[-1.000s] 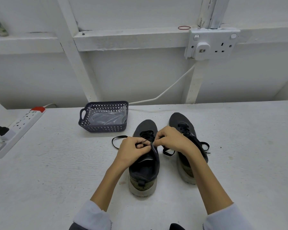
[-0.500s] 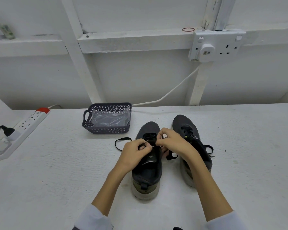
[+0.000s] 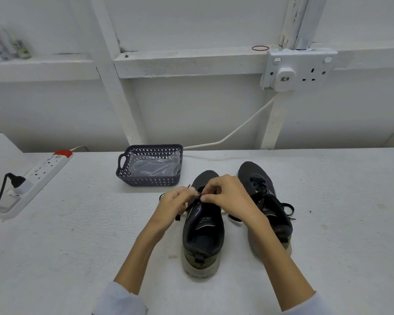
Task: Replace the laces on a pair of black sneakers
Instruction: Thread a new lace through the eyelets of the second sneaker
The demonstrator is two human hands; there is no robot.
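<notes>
Two black sneakers stand side by side on the white table, toes pointing away from me. Over the tongue of the left sneaker (image 3: 203,233), my left hand (image 3: 174,204) pinches a black lace (image 3: 182,213) that trails down beside the shoe. My right hand (image 3: 229,195) pinches the lace's tip just above the eyelets, fingertips almost touching those of the left hand. The right sneaker (image 3: 267,201) is laced, with a loose lace end (image 3: 289,208) lying on the table to its right. The eyelets of the left sneaker are hidden by my hands.
A dark perforated basket (image 3: 149,165) lined with clear plastic stands behind the shoes. A white power strip (image 3: 35,176) with a black plug lies at the left. A wall socket (image 3: 297,69) and a white cable (image 3: 241,129) are on the back wall.
Both hands have shifted slightly toward the toe of the left sneaker, and the fingertips have come closer together on the lace. The camera has tilted down a little.
</notes>
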